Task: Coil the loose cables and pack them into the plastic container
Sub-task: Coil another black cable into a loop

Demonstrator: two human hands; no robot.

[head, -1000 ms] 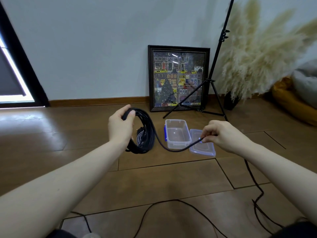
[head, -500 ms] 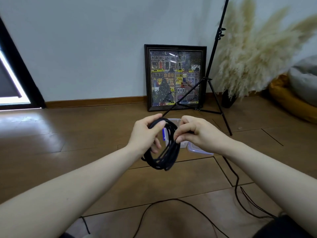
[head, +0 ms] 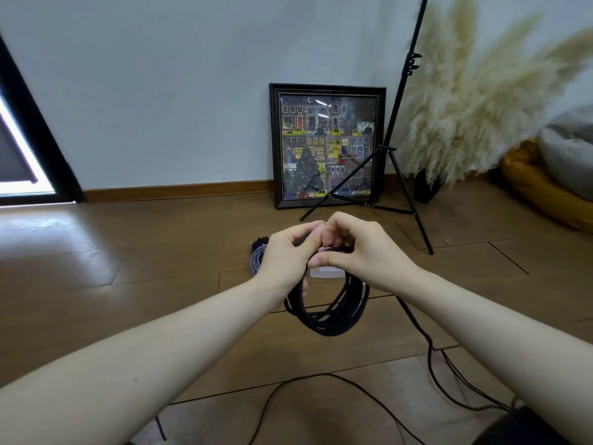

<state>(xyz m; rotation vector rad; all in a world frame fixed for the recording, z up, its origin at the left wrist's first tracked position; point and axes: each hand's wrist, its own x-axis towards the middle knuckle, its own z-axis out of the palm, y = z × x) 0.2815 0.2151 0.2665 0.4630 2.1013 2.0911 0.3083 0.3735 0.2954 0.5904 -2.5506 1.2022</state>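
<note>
A black cable coil hangs in the air in front of me, above the wooden floor. My left hand grips the top of the coil. My right hand pinches the cable at the same spot, fingers touching the left hand. A loose length of the same black cable trails from the coil down to the floor on the right. The clear plastic container sits on the floor behind my hands, mostly hidden. A second coiled cable, grey and black, lies to its left.
A framed picture leans on the wall behind. A black tripod stand stands to its right, next to pampas grass and cushions. More loose black cable snakes over the floor near me.
My right hand has come from the right to meet the left at the coil's top, adding a loop. The coil now hangs lower and hides most of the container.
</note>
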